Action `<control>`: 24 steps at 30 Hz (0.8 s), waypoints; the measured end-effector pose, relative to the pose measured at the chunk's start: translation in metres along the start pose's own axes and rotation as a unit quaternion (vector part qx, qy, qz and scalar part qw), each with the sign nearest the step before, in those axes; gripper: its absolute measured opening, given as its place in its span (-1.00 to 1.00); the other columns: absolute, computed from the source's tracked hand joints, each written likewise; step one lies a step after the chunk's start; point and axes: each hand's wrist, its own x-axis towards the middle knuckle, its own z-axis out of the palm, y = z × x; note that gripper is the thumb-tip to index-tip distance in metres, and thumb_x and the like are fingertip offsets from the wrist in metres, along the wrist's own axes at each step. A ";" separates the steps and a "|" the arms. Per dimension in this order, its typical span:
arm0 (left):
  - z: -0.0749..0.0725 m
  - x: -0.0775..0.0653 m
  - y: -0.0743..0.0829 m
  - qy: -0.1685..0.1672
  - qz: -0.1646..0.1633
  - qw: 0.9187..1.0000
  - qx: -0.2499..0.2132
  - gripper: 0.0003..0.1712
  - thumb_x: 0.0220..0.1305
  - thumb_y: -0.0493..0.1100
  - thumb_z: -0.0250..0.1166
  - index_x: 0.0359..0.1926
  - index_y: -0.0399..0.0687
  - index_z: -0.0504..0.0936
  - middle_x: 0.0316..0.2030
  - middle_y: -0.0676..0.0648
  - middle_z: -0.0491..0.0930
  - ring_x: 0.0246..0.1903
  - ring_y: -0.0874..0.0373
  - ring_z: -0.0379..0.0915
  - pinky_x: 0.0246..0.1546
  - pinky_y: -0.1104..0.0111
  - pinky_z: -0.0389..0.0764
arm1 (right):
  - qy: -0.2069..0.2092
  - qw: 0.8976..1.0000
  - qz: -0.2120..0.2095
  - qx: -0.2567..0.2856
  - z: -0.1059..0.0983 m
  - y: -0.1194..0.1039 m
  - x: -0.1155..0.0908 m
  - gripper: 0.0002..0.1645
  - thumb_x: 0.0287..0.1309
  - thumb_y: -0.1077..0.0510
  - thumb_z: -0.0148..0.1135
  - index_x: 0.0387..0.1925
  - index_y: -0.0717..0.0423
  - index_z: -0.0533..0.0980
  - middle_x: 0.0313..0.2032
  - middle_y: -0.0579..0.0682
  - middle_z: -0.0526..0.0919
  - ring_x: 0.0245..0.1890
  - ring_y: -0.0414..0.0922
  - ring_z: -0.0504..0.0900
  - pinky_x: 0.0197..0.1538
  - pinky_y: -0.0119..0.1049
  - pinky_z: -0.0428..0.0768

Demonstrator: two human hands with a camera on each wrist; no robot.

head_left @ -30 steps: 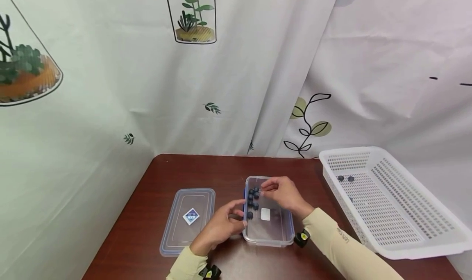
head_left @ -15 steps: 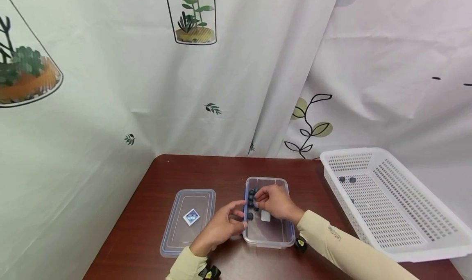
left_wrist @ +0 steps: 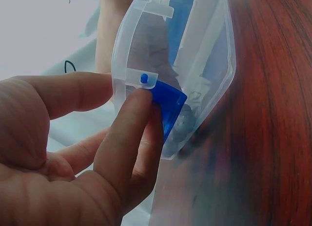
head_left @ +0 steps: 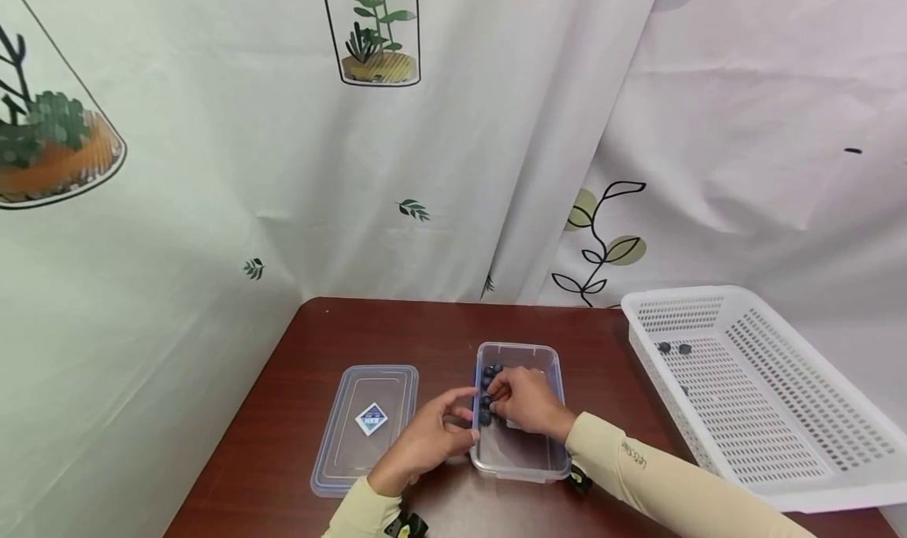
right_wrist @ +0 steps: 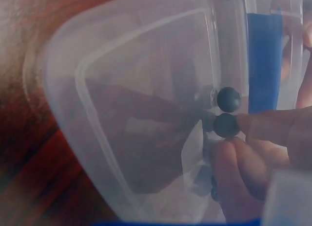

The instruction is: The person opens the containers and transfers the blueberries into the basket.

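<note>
Set against a printed curtain (head_left: pixel 340 152), on a dark red table (head_left: pixel 418 335). Pinching with the right hand (head_left: pixel 527 402) one ball (right_wrist: pixel 226 125), low inside the box (head_left: pixel 524 473), just beside another ball (right_wrist: pixel 229 99) toward the left. With the left hand (head_left: pixel 429 437), loosely spread against the outer left side and blue clip (left_wrist: pixel 169 106), best to brace without pushing. Lower straight down in line, then release gently, being round and likely to roll. Avoid brushing the other balls (head_left: pixel 485 417) on lifting out.
</note>
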 end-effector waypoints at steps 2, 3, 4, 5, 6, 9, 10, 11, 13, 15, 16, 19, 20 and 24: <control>0.001 0.001 0.000 0.001 0.000 1.000 0.002 -0.20 0.21 -0.37 0.44 0.48 -0.20 0.43 -0.02 -0.23 0.63 -0.19 0.09 0.67 -0.24 0.39 0.68 | 0.004 1.000 -0.010 -0.011 0.000 0.000 -0.001 -0.84 -0.03 0.33 0.56 -0.36 0.09 0.74 -0.44 -0.15 0.79 -0.43 -0.35 0.70 -0.32 -0.44 0.64; 0.001 0.001 0.000 0.001 0.000 1.000 0.004 -0.20 0.21 -0.37 0.44 0.48 -0.19 0.43 -0.02 -0.23 0.63 -0.19 0.09 0.67 -0.25 0.38 0.68 | 0.006 1.000 -0.013 -0.015 0.000 0.000 -0.001 -0.84 -0.03 0.32 0.57 -0.38 0.09 0.74 -0.46 -0.16 0.79 -0.44 -0.37 0.69 -0.33 -0.45 0.63; 0.002 0.002 0.001 0.002 -0.001 1.000 0.006 -0.19 0.21 -0.37 0.45 0.48 -0.18 0.43 -0.02 -0.22 0.63 -0.19 0.09 0.67 -0.25 0.38 0.67 | 0.007 1.000 -0.015 -0.020 0.000 0.000 -0.002 -0.85 -0.04 0.31 0.57 -0.39 0.08 0.74 -0.47 -0.18 0.78 -0.45 -0.39 0.67 -0.34 -0.46 0.62; 0.002 0.002 0.001 0.002 -0.001 1.000 0.007 -0.19 0.21 -0.37 0.45 0.48 -0.18 0.43 -0.02 -0.22 0.63 -0.19 0.09 0.67 -0.26 0.38 0.67 | 0.009 1.000 -0.016 -0.024 0.000 0.000 -0.002 -0.85 -0.04 0.30 0.58 -0.40 0.07 0.74 -0.49 -0.20 0.77 -0.47 -0.41 0.65 -0.35 -0.47 0.61; 0.002 0.002 0.001 0.002 -0.002 1.000 0.006 -0.19 0.21 -0.37 0.45 0.48 -0.18 0.43 -0.02 -0.22 0.63 -0.19 0.09 0.67 -0.26 0.37 0.67 | 0.010 0.999 -0.017 -0.028 0.000 0.000 -0.003 -0.85 -0.05 0.29 0.59 -0.42 0.05 0.74 -0.50 -0.22 0.76 -0.48 -0.42 0.63 -0.36 -0.48 0.60; 0.003 0.003 0.001 0.000 -0.003 1.000 0.009 -0.19 0.21 -0.37 0.45 0.49 -0.17 0.44 -0.01 -0.23 0.63 -0.19 0.09 0.67 -0.26 0.37 0.66 | 0.008 0.999 -0.016 -0.029 -0.002 -0.001 -0.005 -0.85 -0.07 0.27 0.60 -0.45 0.03 0.74 -0.53 -0.25 0.74 -0.49 -0.44 0.60 -0.36 -0.47 0.58; 0.003 0.003 0.001 -0.001 -0.003 1.000 0.009 -0.19 0.21 -0.37 0.45 0.49 -0.16 0.44 -0.01 -0.23 0.63 -0.19 0.09 0.67 -0.26 0.38 0.66 | 0.007 1.000 -0.013 -0.027 -0.003 -0.001 -0.005 -0.86 -0.07 0.27 0.60 -0.46 0.02 0.74 -0.53 -0.26 0.74 -0.50 -0.44 0.60 -0.36 -0.47 0.58; 0.004 0.003 0.000 -0.002 -0.003 1.000 0.010 -0.19 0.22 -0.37 0.45 0.49 -0.16 0.44 -0.01 -0.24 0.64 -0.19 0.09 0.67 -0.27 0.38 0.66 | 0.005 1.000 -0.009 -0.022 -0.004 -0.002 -0.006 -0.86 -0.06 0.27 0.59 -0.46 0.03 0.74 -0.53 -0.25 0.74 -0.50 -0.43 0.61 -0.36 -0.46 0.58; 0.004 0.003 0.000 -0.005 -0.001 1.000 0.010 -0.19 0.21 -0.37 0.45 0.49 -0.17 0.43 0.00 -0.25 0.64 -0.18 0.09 0.68 -0.26 0.39 0.66 | 0.001 1.000 0.003 -0.005 -0.007 -0.003 -0.006 -0.87 -0.04 0.29 0.58 -0.44 0.06 0.74 -0.52 -0.23 0.75 -0.50 -0.41 0.62 -0.38 -0.44 0.59; 0.004 0.003 -0.001 -0.005 -0.001 1.000 0.009 -0.19 0.21 -0.37 0.45 0.49 -0.19 0.43 0.00 -0.26 0.63 -0.18 0.09 0.67 -0.26 0.39 0.67 | 0.001 1.000 0.012 0.013 -0.009 -0.004 -0.006 -0.89 -0.01 0.30 0.56 -0.41 0.09 0.75 -0.51 -0.19 0.76 -0.49 -0.38 0.64 -0.39 -0.44 0.61; 0.004 0.003 -0.001 -0.004 0.000 1.000 0.009 -0.18 0.21 -0.37 0.44 0.49 -0.19 0.42 0.01 -0.26 0.63 -0.18 0.09 0.67 -0.26 0.39 0.67 | 0.002 1.000 0.016 0.020 -0.011 -0.005 -0.005 -0.89 0.01 0.30 0.56 -0.39 0.11 0.75 -0.49 -0.18 0.76 -0.48 -0.36 0.65 -0.40 -0.43 0.62; 0.004 0.002 -0.001 0.001 0.002 1.000 0.009 -0.18 0.21 -0.37 0.43 0.50 -0.20 0.41 0.01 -0.27 0.61 -0.18 0.08 0.66 -0.24 0.38 0.67 | 0.006 0.999 0.017 0.039 -0.018 -0.008 -0.003 -0.88 0.05 0.31 0.55 -0.33 0.17 0.74 -0.45 -0.13 0.78 -0.45 -0.32 0.69 -0.38 -0.43 0.65; 0.004 0.001 -0.001 0.003 0.002 1.000 0.012 -0.19 0.21 -0.37 0.43 0.50 -0.19 0.42 0.01 -0.27 0.61 -0.18 0.08 0.66 -0.24 0.38 0.67 | 0.008 0.999 0.015 0.041 -0.020 -0.009 -0.002 -0.88 0.07 0.30 0.55 -0.32 0.17 0.74 -0.43 -0.13 0.79 -0.43 -0.31 0.70 -0.35 -0.43 0.66; 0.004 0.001 -0.001 0.008 0.003 1.000 0.018 -0.19 0.21 -0.36 0.43 0.49 -0.18 0.42 0.02 -0.28 0.61 -0.18 0.07 0.67 -0.23 0.36 0.67 | 0.012 0.998 0.018 0.064 -0.032 -0.014 -0.001 -0.87 0.13 0.30 0.54 -0.26 0.20 0.74 -0.36 -0.09 0.80 -0.36 -0.28 0.74 -0.28 -0.42 0.70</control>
